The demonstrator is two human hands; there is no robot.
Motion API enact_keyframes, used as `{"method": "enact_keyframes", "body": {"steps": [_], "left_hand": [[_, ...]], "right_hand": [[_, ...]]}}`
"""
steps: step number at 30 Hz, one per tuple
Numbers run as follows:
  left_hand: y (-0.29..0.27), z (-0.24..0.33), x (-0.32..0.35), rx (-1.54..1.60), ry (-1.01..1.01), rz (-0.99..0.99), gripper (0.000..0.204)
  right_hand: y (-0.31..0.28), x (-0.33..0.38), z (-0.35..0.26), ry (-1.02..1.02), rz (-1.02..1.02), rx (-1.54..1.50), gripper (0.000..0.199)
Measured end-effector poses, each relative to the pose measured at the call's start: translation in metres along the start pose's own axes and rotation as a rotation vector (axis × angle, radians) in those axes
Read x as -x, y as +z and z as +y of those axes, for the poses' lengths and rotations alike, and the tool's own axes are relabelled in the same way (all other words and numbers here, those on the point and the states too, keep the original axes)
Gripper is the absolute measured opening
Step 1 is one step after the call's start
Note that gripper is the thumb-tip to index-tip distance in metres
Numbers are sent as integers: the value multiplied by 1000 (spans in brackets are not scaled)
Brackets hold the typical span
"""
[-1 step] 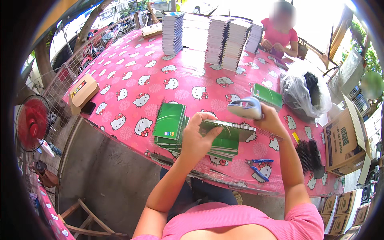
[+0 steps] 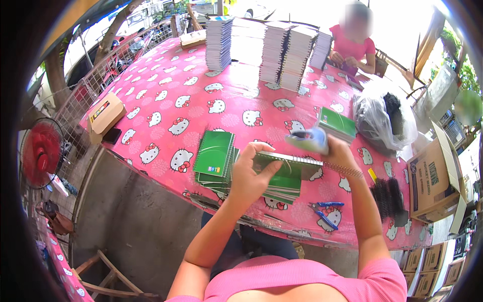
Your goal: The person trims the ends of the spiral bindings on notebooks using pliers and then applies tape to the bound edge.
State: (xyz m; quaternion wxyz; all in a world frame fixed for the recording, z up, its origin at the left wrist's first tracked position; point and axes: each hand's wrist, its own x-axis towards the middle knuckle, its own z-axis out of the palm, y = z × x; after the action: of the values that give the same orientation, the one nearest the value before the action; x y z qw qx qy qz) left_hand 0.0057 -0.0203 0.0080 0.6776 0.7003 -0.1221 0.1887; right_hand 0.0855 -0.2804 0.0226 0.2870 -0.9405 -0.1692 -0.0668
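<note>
A notebook (image 2: 303,159) is gripped by my left hand (image 2: 251,173), the thumb on its near face and the fingers over its upper edge. From its right end a thin spiral coil (image 2: 343,169) runs out past my right wrist. My right hand (image 2: 339,151) is closed around a blurred white-and-blue handheld tool (image 2: 309,142), just above the notebook. Green notebooks (image 2: 282,194) lie beneath the held one, and another green pile (image 2: 214,153) sits to its left. Blue-handled cutters (image 2: 327,215) rest near the table edge.
Tall notebook stacks (image 2: 219,45) stand at the back, near a seated person in pink (image 2: 354,48). On the right are a green notebook pile (image 2: 337,122), a plastic bag (image 2: 382,118), black coils (image 2: 390,196) and a cardboard box (image 2: 432,176). A red fan (image 2: 41,153) stands far left.
The white-and-blue tool has dipped slightly and looks more blurred. A little more of the spiral coil shows across my right wrist. My left hand keeps its grip.
</note>
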Motion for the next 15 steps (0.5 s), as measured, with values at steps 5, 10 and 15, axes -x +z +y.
{"method": "enact_keyframes", "body": {"steps": [5,10,15], "left_hand": [[4,21,-1,-11,30,54,38],[17,0,-1,100,93,46,31],[7,8,11,31,-113,131,31]], "right_hand": [[-50,34,5,172,-160,-213,29],[-76,22,-72,-331,305,267,57],[32,31,-98,-477,339,529,103]]}}
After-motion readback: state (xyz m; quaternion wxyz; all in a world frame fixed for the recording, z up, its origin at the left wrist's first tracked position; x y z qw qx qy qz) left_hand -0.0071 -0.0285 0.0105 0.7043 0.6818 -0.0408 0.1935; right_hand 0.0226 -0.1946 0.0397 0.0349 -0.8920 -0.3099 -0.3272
